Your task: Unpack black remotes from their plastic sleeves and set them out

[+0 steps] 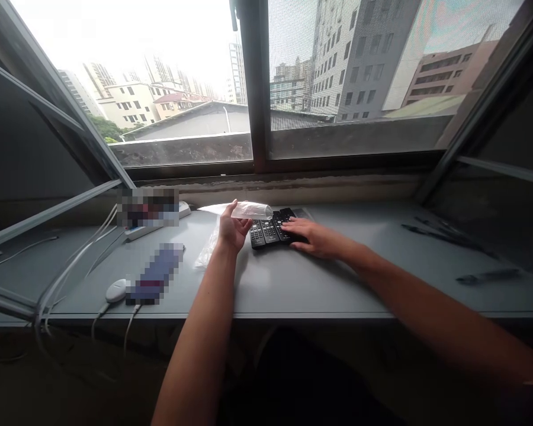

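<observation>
Clear plastic bag pinched in L hand; R hand spread on 3 black remotes.

Lighting: daylight through the open window, the sky blown out white. Worktop evenly lit, with dim surroundings below it. Wide-angle bowing at the edges; two pixelated patches.

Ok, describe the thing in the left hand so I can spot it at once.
Find the big window, then the grey ledge below it. Mid-ledge, the left hand grips a clear plastic bag. Unlike its dark neighbours, it is see-through, with one end reaching over the black remote controls under the right hand.
</observation>
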The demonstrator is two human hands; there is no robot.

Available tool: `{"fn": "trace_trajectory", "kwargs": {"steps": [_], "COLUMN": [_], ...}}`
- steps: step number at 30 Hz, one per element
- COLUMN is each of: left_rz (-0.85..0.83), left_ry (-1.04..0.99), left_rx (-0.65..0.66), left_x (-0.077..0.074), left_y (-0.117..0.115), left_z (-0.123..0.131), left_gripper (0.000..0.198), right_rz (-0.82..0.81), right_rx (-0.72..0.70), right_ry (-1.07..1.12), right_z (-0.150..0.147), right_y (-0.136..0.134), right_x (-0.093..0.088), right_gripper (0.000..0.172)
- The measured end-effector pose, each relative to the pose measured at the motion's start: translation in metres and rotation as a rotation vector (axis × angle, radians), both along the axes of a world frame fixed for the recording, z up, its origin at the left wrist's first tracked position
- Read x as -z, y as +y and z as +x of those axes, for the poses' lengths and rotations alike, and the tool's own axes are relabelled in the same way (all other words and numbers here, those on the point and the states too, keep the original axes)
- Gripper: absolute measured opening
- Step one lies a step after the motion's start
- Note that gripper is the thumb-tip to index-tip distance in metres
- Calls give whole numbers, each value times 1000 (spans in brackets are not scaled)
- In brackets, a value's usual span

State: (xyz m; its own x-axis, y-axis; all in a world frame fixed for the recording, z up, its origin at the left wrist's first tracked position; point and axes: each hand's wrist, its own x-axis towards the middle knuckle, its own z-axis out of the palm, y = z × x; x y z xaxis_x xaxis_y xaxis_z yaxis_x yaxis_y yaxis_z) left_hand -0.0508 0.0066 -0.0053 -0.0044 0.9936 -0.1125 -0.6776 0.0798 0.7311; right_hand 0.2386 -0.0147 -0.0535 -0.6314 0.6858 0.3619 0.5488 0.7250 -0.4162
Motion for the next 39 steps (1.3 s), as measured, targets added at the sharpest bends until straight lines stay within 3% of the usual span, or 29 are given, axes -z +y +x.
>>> {"fn": "trace_trajectory", "kwargs": {"steps": [5,11,16,19,23,26,29,34,36,39], "left_rz": [-2,3,-12,-16,-6,5,0,-2,-12,-21], "left_ry": [5,3,-1,-5,0,5,3,4,5,4], "left_rx": [-3,-11,-8,-9,-11,-17,-12,-19,-22,-15], "left_x": [-1,0,-1,-1,-1,1,2,1,0,0], "left_y": [-1,-2,-2,-2,-2,-1,0,-1,-2,-3], "left_z": [0,1,1,1,2,1,1,2,2,3], "left_gripper": [32,30,27,28,35,40,35,28,30,33], "right_rz": [-10,-50,-43,-2,6,-142,-276,-284,-318,-507], "right_rx": [40,80,35,85,229,282,353,465,501,475], "right_ry": [26,-60,-48,14,248,468,676,965,1069,1196], "right_z": [2,14,18,12,2,-4,-8,-13,-11,-6], "right_y": [1,5,10,4,-12,-18,-21,-20,-19,-14], "right_x": [5,6,4,-5,-26,-37,-41,-45,-46,-47], "right_gripper": [60,73,59,55,46,39,38,37,29,15]}}
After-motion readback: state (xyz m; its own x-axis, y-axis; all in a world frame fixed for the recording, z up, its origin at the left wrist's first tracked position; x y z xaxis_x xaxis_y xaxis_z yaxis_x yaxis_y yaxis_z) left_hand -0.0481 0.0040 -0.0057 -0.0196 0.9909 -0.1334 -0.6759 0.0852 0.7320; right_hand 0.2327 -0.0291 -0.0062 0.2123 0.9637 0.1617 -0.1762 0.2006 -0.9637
